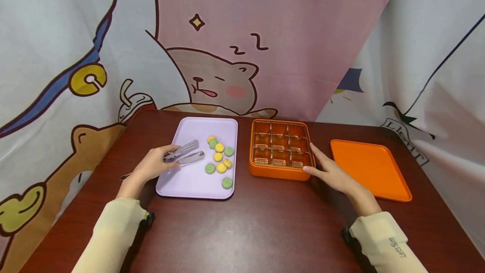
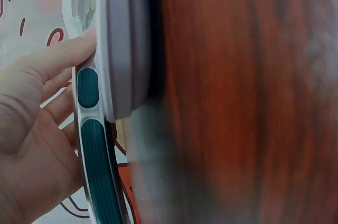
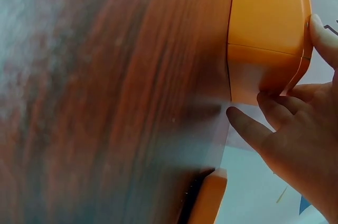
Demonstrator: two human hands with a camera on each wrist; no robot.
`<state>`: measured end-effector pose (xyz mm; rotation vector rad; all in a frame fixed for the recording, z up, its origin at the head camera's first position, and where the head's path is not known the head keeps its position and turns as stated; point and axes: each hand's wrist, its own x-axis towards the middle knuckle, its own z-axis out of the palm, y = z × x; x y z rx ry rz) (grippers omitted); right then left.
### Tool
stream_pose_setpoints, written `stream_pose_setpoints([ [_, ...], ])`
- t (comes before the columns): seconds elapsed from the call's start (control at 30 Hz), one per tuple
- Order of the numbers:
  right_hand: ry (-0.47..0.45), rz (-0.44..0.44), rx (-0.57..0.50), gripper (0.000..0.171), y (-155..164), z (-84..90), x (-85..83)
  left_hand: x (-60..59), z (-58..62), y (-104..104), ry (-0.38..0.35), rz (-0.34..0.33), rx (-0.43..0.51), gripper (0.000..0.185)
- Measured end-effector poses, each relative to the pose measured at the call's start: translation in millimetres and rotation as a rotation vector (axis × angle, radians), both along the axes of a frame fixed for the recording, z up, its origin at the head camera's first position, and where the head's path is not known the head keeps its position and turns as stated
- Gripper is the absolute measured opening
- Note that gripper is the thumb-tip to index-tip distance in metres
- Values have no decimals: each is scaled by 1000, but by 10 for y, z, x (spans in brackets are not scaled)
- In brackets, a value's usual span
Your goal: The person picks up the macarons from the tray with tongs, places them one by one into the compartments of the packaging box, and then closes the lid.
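Over the lilac tray (image 1: 204,127), my left hand (image 1: 151,164) grips a pair of tongs (image 1: 186,148) whose clear tips stand apart, with nothing between them. Green inserts run along the tongs' handle (image 2: 88,87) in the left wrist view. Several yellow and green round sweets, such as a yellow one (image 1: 219,147) and a green one (image 1: 229,151), lie on the tray's right half. My right hand (image 1: 335,176) rests against the right side of an orange box (image 1: 278,172), thumb at its near corner, fingers nearly straight. A clear insert with several compartments sits inside the box.
A flat orange lid or tray (image 1: 369,169) lies to the right of the box. All of it stands on a dark reddish-brown table (image 1: 246,231). Cartoon-printed cloth (image 1: 303,33) hangs behind the table and at its sides.
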<state>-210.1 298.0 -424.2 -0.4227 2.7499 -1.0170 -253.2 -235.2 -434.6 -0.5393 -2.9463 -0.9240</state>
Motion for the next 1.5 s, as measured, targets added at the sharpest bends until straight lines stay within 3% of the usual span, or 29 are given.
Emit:
stream_pose_setpoints([
  [0.5, -11, 7, -14, 89, -16, 34, 10, 91, 49, -30, -7, -53, 82, 53],
  [0.93, -8, 4, -18, 90, -4, 8, 10, 147, 33, 43, -2, -187, 11, 50],
  [1.17, -12, -2, -14, 89, -13, -10, 15, 145, -4, 76, -11, -196, -53, 43],
  [1.5, 0, 5, -24, 90, -4, -7, 10, 120, -12, 138, 5, -190, -20, 27],
])
